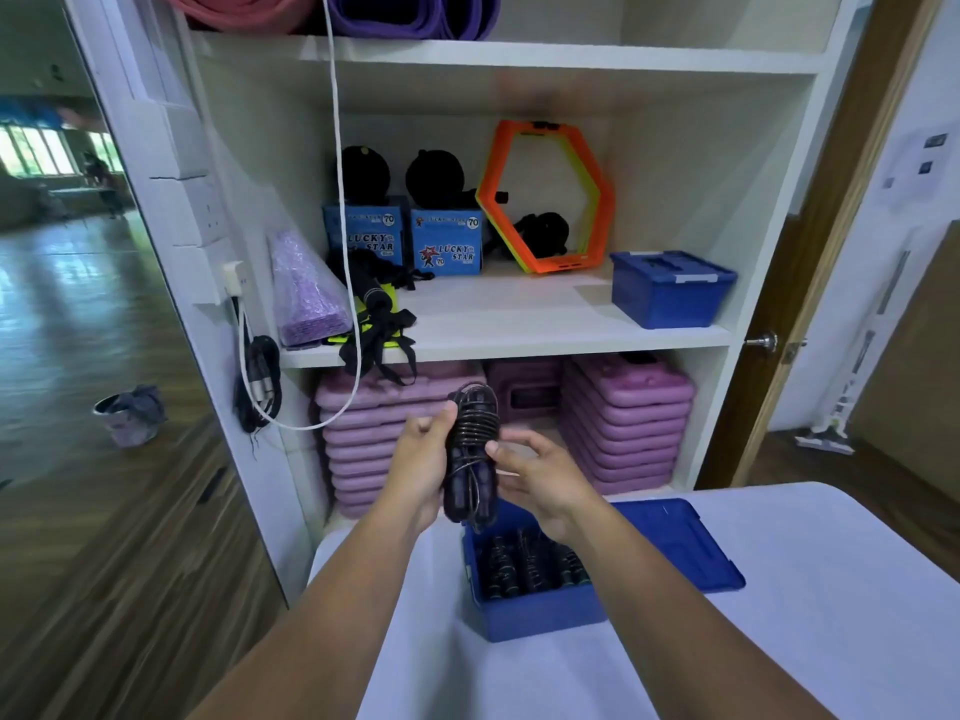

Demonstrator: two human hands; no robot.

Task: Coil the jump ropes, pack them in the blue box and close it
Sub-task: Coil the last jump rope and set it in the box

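Our left hand [421, 459] grips the coiled jump rope [471, 449], its long axis running twelve to six; our right hand [540, 475], fingers loose, touches it at three; the open blue box [530, 618] lies at six.

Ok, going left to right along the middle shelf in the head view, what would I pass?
Purple bag → first Lucky Star carton → second Lucky Star carton → orange hexagon hoop → closed blue box. The black straps overlap the others, so I left them out.

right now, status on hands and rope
Left hand grips coiled jump rope, right hand open beside it. Blue box open below, coils already inside. Lid lies beside it, path clear.
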